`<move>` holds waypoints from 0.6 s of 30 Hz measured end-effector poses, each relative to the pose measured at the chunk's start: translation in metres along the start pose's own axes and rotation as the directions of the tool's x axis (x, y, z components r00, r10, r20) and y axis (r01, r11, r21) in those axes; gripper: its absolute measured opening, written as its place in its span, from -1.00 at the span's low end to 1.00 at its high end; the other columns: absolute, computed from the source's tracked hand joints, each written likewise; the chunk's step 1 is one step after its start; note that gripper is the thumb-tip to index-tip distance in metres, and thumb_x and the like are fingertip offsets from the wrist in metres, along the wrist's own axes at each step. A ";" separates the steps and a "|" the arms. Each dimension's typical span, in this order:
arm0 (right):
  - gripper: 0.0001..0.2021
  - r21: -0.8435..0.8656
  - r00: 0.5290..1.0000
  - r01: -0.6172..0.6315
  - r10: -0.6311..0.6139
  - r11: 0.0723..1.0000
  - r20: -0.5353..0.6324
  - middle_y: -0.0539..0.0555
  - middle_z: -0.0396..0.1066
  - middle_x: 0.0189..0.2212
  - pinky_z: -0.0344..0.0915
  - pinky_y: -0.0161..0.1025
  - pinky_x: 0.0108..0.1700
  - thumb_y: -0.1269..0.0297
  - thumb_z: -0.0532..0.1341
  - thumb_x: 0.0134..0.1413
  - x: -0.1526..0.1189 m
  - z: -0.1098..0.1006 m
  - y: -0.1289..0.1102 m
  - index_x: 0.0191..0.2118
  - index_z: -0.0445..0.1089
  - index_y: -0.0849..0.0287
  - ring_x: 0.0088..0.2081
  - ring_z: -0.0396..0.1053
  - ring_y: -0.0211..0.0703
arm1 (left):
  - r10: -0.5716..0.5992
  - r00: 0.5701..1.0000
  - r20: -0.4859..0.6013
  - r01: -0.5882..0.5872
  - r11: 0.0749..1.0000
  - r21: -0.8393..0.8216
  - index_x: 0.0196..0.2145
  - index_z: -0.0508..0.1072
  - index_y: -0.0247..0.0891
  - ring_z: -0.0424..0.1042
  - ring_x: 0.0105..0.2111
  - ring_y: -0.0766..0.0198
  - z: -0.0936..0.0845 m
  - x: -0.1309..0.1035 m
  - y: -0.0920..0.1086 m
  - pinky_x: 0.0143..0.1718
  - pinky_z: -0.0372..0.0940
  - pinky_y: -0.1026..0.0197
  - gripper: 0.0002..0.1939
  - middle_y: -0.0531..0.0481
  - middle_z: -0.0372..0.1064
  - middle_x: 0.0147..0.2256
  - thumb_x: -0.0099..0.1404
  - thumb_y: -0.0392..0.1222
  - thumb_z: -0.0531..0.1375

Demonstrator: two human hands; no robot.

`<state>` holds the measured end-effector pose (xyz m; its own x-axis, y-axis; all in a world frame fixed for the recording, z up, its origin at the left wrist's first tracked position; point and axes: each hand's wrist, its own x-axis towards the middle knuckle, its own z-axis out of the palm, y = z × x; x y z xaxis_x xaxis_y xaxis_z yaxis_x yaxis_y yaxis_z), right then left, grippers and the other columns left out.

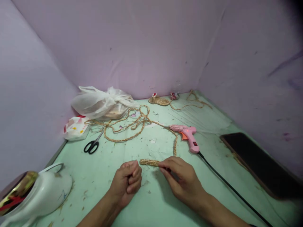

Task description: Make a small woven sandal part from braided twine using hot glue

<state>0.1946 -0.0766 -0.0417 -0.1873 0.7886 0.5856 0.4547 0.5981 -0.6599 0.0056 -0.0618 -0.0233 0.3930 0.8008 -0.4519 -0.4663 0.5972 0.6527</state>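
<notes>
Two fingertips and more grip the coiled braid (149, 162), right hand (181, 178).

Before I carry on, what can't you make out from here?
All in the head view:
- white knotted plastic bag: contents, behind cloudy folds
- left hand: palm, behind its curled fingers
- tan braided strip: one end, covered by the right hand
- black cord: far end, past the bottom edge
- red-and-white cluster at the back: details too small
</notes>
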 end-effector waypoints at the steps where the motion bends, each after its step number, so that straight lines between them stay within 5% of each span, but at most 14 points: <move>1: -0.84 -0.013 1.000 0.009 -0.009 1.000 0.007 0.08 0.43 -0.47 0.28 -0.26 -0.38 0.52 0.12 0.07 0.000 0.001 0.001 -0.26 0.40 0.21 -0.41 0.36 -0.19 | 0.018 1.000 -0.009 -0.018 1.000 0.009 -0.71 0.13 -0.31 -0.17 -0.83 0.61 0.001 0.001 0.000 -0.81 -0.27 0.46 -0.54 0.24 -0.07 -0.78 -0.02 -0.05 0.33; 5: -0.86 -0.116 0.999 0.003 -0.007 0.993 -0.037 0.08 0.42 -0.48 0.26 -0.22 -0.35 0.49 0.12 0.07 0.001 0.003 0.009 -0.31 0.41 0.20 -0.41 0.34 -0.17 | 0.253 0.967 -0.033 -0.240 0.947 0.214 -0.48 0.31 -0.32 -0.14 -0.78 0.63 -0.004 0.007 -0.003 -0.76 -0.21 0.47 -0.70 0.20 0.15 -0.63 -0.01 -0.09 0.33; 7: -0.86 -0.173 0.996 -0.014 -0.001 0.985 -0.087 0.09 0.43 -0.45 0.24 -0.19 -0.31 0.50 0.13 0.05 0.002 0.003 0.013 -0.29 0.40 0.21 -0.38 0.33 -0.14 | 0.493 0.869 -0.039 -0.425 0.785 0.450 -0.30 0.36 -0.27 0.01 -0.72 0.59 -0.008 0.009 -0.005 -0.72 -0.07 0.46 -0.73 0.11 0.28 -0.48 0.05 -0.15 0.29; 9: -0.85 -0.200 0.995 -0.018 -0.002 0.980 -0.096 0.10 0.42 -0.42 0.22 -0.17 -0.29 0.51 0.14 0.04 0.002 0.003 0.015 -0.26 0.39 0.22 -0.36 0.32 -0.13 | 0.718 0.688 0.103 -0.558 0.432 0.708 -0.25 0.39 -0.24 0.20 -0.59 0.48 -0.012 0.010 -0.006 -0.61 0.14 0.40 -0.80 0.02 0.34 -0.36 0.12 -0.24 0.23; 10: -0.84 -0.202 0.996 -0.009 -0.008 0.979 -0.084 0.11 0.42 -0.41 0.21 -0.17 -0.28 0.51 0.14 0.03 0.002 0.003 0.015 -0.25 0.39 0.22 -0.35 0.31 -0.13 | 0.764 0.601 0.235 -0.583 0.218 0.783 -0.26 0.42 -0.24 0.28 -0.51 0.40 -0.013 0.010 -0.006 -0.52 0.23 0.34 -0.85 -0.02 0.35 -0.33 0.15 -0.29 0.20; 12: -0.84 -0.197 0.999 0.021 -0.030 0.980 -0.042 0.11 0.40 -0.40 0.19 -0.16 -0.27 0.53 0.14 0.03 0.003 0.004 0.014 -0.25 0.39 0.22 -0.34 0.29 -0.13 | 0.722 0.493 0.487 -0.584 -0.140 0.799 -0.26 0.45 -0.24 0.34 -0.34 0.27 -0.016 0.011 -0.005 -0.34 0.30 0.21 -0.82 -0.07 0.36 -0.31 0.18 -0.38 0.13; 14: -0.84 -0.194 0.999 0.052 -0.052 0.980 0.003 0.10 0.39 -0.41 0.17 -0.16 -0.28 0.54 0.13 0.04 0.004 0.006 0.013 -0.27 0.40 0.21 -0.35 0.27 -0.13 | 0.624 0.467 0.626 -0.558 -0.341 0.757 -0.22 0.45 -0.24 0.32 -0.24 0.19 -0.017 0.013 -0.005 -0.23 0.30 0.11 -0.75 -0.10 0.36 -0.28 0.19 -0.44 0.09; 18: -0.82 -0.246 0.994 0.105 -0.093 0.964 0.061 0.06 0.39 -0.45 0.12 -0.16 -0.29 0.55 0.10 0.07 0.005 0.013 0.012 -0.29 0.41 0.19 -0.39 0.23 -0.16 | 0.504 0.514 0.694 -0.442 -0.538 0.718 -0.16 0.42 -0.32 0.25 -0.13 0.06 -0.018 0.017 -0.010 -0.12 0.22 -0.05 -0.68 -0.16 0.39 -0.21 0.15 -0.49 0.05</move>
<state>0.1878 -0.0634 -0.0527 -0.2813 0.7369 0.6146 0.6325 0.6241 -0.4587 0.0032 -0.0534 -0.0483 0.5174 0.6804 0.5190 0.6458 -0.7083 0.2849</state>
